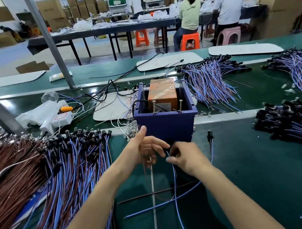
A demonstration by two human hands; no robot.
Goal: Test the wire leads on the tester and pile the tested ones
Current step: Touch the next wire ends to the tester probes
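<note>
- While the right hand [187, 160] pinches the thin blue-and-brown wire lead [175, 179] between thumb and curled fingers, the left hand [147, 150] keeps its thumb straight up and its fingers half bent towards the lead's dark end. Whether those fingers clamp it cannot be told.
- The lead hangs just in front of the tester, an orange-brown taped block [162, 91] sitting in a purple plastic box [168, 129]. It does not touch the block.
- Two upright metal screws [153, 106] stand at the block's near edge, probably the contacts. If both bare tips land on one screw, or slip off, the reading would likely be false.
- Loose blue and brown strands [159, 205] lie crossed on the dark green belt [252, 167] beneath the forearms. The hanging lead could snag them and drag them along.
- A dense heap of leads with black sockets [78, 160] lies on the left and a similar heap [292, 122] on the right. Which one is tested is not evident, so a lead dropped on the wrong side would probably go unnoticed.
- Small clear glass bulbs [131, 131] rest beside the box. A sweeping wrist could knock them off the belt.
- Little writing can be read:
  - the white oval boards [169, 61] carry red scribbles, illegible;
  - the block bears a small label, too fine to make out;
  - the white power strip [58, 119] has a red outline marked on it;
  - the print on the brown cartons [50, 8] is blurred.
</note>
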